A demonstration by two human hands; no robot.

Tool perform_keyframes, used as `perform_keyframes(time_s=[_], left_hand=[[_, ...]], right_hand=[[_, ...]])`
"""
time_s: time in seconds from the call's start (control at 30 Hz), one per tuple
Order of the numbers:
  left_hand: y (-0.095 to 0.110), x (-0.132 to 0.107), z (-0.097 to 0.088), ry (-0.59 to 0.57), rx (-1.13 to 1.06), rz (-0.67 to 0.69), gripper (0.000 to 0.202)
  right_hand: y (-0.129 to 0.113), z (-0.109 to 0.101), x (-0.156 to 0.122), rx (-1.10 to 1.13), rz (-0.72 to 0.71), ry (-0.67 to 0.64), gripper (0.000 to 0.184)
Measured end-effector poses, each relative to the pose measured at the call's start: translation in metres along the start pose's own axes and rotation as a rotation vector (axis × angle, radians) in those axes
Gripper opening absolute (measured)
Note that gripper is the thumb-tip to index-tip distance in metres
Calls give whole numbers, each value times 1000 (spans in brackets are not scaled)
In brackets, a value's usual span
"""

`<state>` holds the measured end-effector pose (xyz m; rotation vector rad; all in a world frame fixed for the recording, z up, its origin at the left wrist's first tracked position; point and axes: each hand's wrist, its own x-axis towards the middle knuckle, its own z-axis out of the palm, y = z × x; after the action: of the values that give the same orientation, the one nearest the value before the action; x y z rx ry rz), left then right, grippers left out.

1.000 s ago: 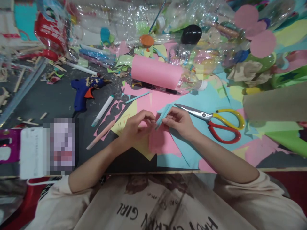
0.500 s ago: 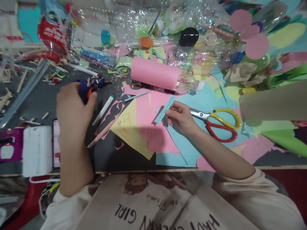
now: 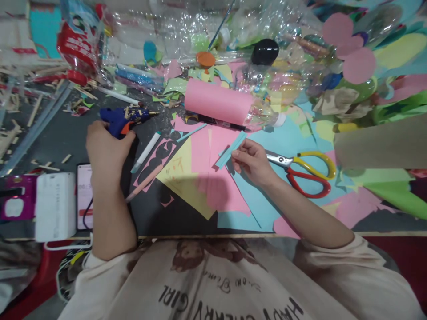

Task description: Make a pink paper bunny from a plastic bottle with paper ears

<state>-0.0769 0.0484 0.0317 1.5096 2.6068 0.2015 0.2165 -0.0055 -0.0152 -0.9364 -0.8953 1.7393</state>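
My left hand (image 3: 108, 146) is closed about the handle end of a blue glue gun (image 3: 116, 121) with an orange trigger, its nozzle pointing right. The gun's body lies low over the dark table, and my hand hides part of the handle. Between the thumb and fingers of my right hand (image 3: 251, 161) is a folded light-blue paper strip (image 3: 231, 150), held slanted above pink paper (image 3: 218, 191). Scissors (image 3: 288, 161) with yellow and red handles rest just right of that hand, on a light-blue sheet (image 3: 260, 200).
A pink-wrapped plastic bottle (image 3: 218, 101) lies behind the papers. A white marker (image 3: 146, 152) and a yellow sheet (image 3: 183, 184) are in the middle. A phone (image 3: 84, 195) and a white power bank (image 3: 55, 206) lie at left. Clear plastic bottles (image 3: 133, 26) crowd the back.
My left hand has shifted slightly down and right on the glue gun, so more of the gun's blue body shows. My right hand and the paper strip have barely moved.
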Motion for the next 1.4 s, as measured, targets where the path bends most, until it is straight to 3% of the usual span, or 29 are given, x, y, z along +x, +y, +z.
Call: perform_keyframes(time_s=[0.2,0.37,0.43,0.6,0.73,1.2,1.4], left_hand=[[-8,0,-6,34,-86,-29,58],[-8,-5,-1,313,-287,156,49],[-2,-15,3,369,-352,257,51],[9,-47,7,199,-318,547,54],[7,-54,13,101,-308,720,43],[1,-50,19,79,-245,754,31],[2,-50,20,13,-256,719,38]], right_hand=[[-3,2,0,-40,1,5,42],[-4,5,0,-50,5,36,45],[-4,5,1,-36,4,36,46],[-3,3,4,2,-1,50,46],[-4,1,5,4,-6,92,42],[-7,4,7,-14,-3,170,39],[-8,4,7,-19,-3,174,34]])
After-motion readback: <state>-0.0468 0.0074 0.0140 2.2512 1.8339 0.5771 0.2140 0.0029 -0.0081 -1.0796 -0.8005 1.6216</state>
